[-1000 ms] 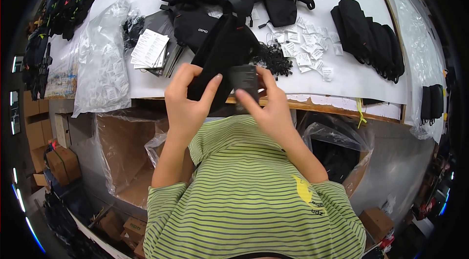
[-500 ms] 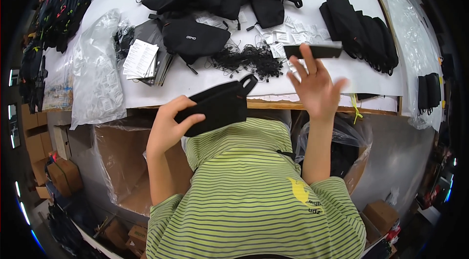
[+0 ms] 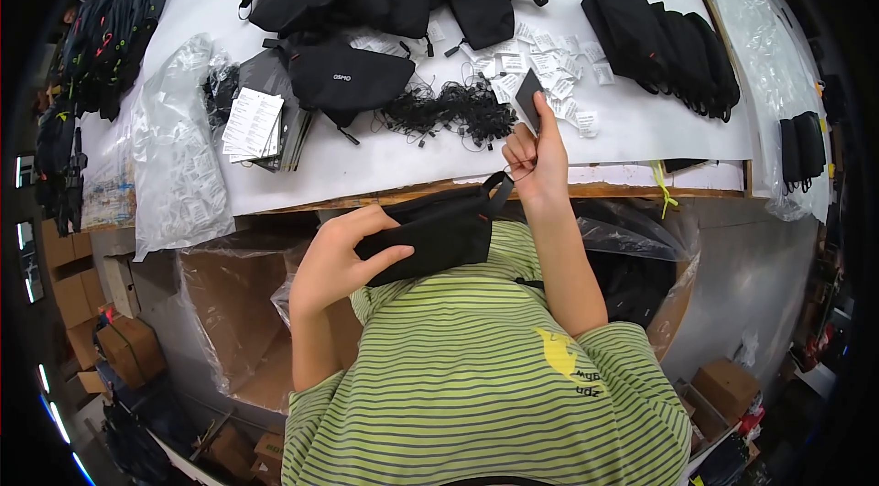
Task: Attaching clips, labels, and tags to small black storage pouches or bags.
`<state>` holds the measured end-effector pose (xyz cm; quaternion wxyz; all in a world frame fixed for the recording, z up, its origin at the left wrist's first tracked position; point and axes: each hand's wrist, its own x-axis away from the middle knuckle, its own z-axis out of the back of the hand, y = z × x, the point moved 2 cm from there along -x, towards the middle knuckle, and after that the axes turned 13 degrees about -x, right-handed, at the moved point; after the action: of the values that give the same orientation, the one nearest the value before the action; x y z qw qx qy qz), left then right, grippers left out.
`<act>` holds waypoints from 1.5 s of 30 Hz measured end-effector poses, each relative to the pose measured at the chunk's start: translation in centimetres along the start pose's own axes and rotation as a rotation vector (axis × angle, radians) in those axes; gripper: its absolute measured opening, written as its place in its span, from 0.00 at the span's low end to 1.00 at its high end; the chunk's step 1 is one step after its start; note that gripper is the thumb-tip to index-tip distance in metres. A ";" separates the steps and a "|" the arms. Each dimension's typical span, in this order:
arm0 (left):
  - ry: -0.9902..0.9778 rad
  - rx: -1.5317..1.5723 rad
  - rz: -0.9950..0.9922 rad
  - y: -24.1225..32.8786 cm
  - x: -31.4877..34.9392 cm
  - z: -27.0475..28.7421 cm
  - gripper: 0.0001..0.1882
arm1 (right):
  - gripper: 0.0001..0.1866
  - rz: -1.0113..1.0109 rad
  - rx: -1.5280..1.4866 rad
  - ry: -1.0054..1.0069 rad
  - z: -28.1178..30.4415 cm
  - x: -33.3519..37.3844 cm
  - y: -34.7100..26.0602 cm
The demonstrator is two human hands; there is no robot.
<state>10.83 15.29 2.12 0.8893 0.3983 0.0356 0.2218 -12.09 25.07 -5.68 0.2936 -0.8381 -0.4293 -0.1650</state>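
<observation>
- The left hand (image 3: 346, 252) holds a black, soft fabric pouch (image 3: 444, 248) by its left end, thumb in front on the near face, the other fingers over its upper edge.
- The pouch is in front of the striped green shirt (image 3: 476, 358), just off the near edge of the white-topped table (image 3: 352, 173), its long axis running left to right and rising slightly toward the right.
- A black webbing loop (image 3: 497, 194) stands up from the pouch's upper right corner; this end is nearer the right hand (image 3: 538, 156).
- The right hand's fingers pinch a thin, flat, black card (image 3: 526, 103) near its lower end, thumb straight along it and the others curled in; the card stands steeply, pointing away from the body.
- From the right fingers, the loop lies just below and to the left; whether they touch it, I cannot tell.
- Beyond the card on the table are small white printed labels (image 3: 552, 62); to its left lies a tangled heap of thin black cords (image 3: 449, 113).
</observation>
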 end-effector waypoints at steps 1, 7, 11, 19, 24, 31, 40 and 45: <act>-0.021 -0.027 0.007 -0.1 0.0 0.0 0.14 | 0.16 0.070 0.039 -0.009 -0.2 0.1 -0.2; 0.009 -0.166 -0.046 0.5 -1.1 -0.7 0.13 | 0.23 0.285 0.872 -0.383 -4.0 2.7 -1.6; 0.158 -0.272 -0.278 2.3 -2.8 -1.7 0.12 | 0.21 0.211 1.794 -0.844 -4.9 5.5 -1.9; -0.506 -0.188 -0.249 1.8 -7.4 -2.9 0.10 | 0.18 -0.057 1.766 -0.877 -0.4 7.8 -4.2; 0.066 -0.250 -0.374 -1.4 -19.1 -7.0 0.17 | 0.16 0.211 1.743 -0.878 1.1 8.1 -4.0; 0.157 -0.573 -0.585 -2.3 -24.4 -10.0 0.10 | 0.14 0.305 1.847 -0.786 0.7 9.2 -6.9; 0.383 0.092 -0.366 4.0 -18.0 -1.4 0.06 | 0.10 0.677 2.006 -0.761 -2.6 7.7 -9.1; 0.279 -0.466 -0.613 3.9 -12.6 0.0 0.12 | 0.09 0.871 1.959 -0.772 -4.7 7.0 -8.2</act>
<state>-1.96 12.23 3.50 0.9673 0.1233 0.2217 0.0007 -14.83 30.22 4.58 0.7024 -0.3212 -0.1077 0.6260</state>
